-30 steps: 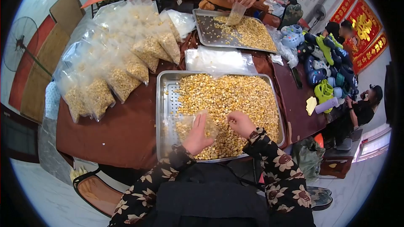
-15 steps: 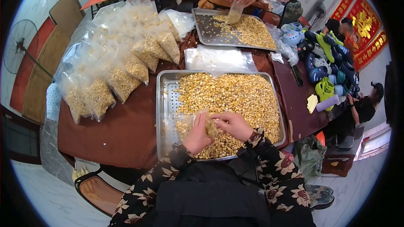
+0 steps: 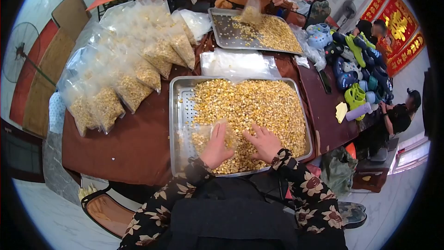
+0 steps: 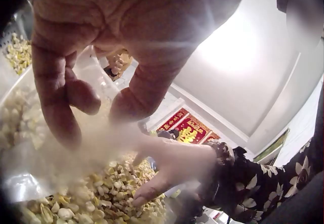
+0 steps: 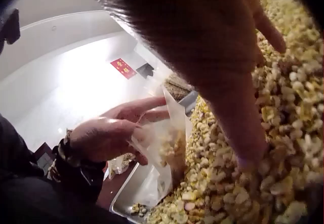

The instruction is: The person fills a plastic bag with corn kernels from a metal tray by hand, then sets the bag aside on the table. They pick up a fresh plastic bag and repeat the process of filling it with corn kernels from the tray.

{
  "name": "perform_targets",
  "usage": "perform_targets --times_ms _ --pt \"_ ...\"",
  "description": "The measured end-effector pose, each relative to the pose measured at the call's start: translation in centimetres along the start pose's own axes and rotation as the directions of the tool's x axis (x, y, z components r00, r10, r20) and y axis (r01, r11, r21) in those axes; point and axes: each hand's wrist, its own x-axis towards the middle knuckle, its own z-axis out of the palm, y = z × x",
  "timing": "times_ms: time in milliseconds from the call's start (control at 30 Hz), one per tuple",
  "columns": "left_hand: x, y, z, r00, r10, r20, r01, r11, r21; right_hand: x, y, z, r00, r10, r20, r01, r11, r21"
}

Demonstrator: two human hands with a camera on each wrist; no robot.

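Note:
My left hand (image 3: 216, 148) holds a clear plastic bag (image 3: 201, 140) partly filled with yellow kernels, over the near left part of a metal tray (image 3: 177, 83). In the right wrist view the bag (image 5: 174, 138) has its mouth held apart by the left fingers. My right hand (image 3: 265, 145) lies on the loose kernels (image 3: 249, 102) just right of the bag, fingers spread. The right wrist view shows the right thumb and fingers (image 5: 250, 153) dipping into the kernels. Part of the bag is hidden behind the left hand.
Many filled bags (image 3: 134, 60) stand at the left. Flat empty bags (image 3: 238, 65) lie behind the tray. Beyond is a second tray (image 3: 222, 37), where a person in orange holds a bag (image 3: 252, 13). Shoes (image 3: 356, 65) and a purple bottle (image 3: 358, 112) are at the right.
My right hand went from the kernels to the bag's mouth and back to the kernels, its fingers now spread. The left hand stays at the bag. The person opposite has shifted their bag.

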Motion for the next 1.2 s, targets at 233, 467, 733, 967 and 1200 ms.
perform_targets --times_ms 233,467,733,967,1200 --pt "-0.4 -0.3 -0.1 1.000 0.013 0.018 -0.013 1.000 -0.022 2.1 1.9 3.7 0.961 0.187 -0.202 -0.070 0.876 0.478" --pt "0.4 -0.9 0.3 0.999 0.009 0.034 -0.009 1.000 -0.010 3.2 3.6 3.0 0.963 0.266 0.048 -0.195 0.561 0.804" --pt "0.3 -0.1 0.0 0.998 0.063 -0.023 -0.064 0.997 -0.035 4.5 -1.5 -1.9 0.969 0.067 0.237 -0.241 0.068 0.968" --pt "0.0 0.5 -0.5 0.995 0.081 -0.062 -0.081 0.997 -0.006 4.7 -4.2 -0.6 0.981 0.185 -0.054 -0.059 0.556 0.829" --pt "0.0 0.1 -0.1 0.997 0.058 -0.049 -0.058 0.998 0.000 4.5 -4.8 0.0 0.983 0.073 -0.169 0.064 0.726 0.685"
